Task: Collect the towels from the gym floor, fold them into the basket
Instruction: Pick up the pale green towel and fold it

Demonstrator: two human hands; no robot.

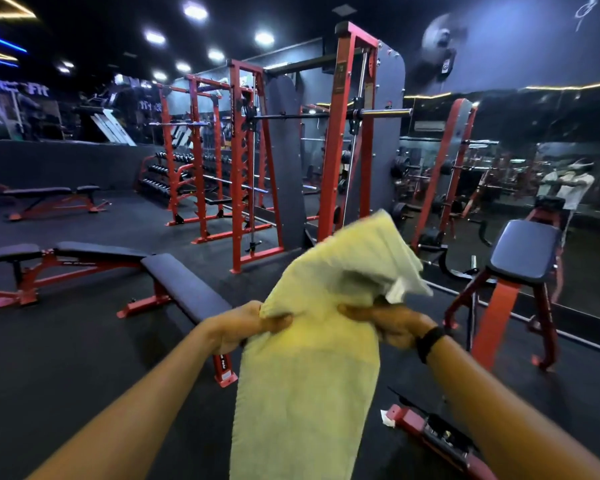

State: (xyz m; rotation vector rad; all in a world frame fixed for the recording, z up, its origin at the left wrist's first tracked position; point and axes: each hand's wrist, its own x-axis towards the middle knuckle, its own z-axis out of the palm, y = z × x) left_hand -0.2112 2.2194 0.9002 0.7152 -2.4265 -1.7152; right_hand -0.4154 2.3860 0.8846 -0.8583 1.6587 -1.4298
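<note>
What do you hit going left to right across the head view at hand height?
Flat bench → left hand → yellow towel → right hand → black wristband → red stool frame. Both hands grip the towel.

wall sign (16,87) top left | reads "CRO..FIT", mid letters blurred

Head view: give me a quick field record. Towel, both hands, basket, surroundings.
towel: pale yellow towel, held up in the air, upper part flipped away from the camera, lower part hanging down
left hand: left hand grips the towel's left edge
right hand: right hand grips the right edge; black wristband on that wrist
basket: not in view
surroundings: black floor, flat bench to the left, red rack ahead, mirror wall to the right
</note>
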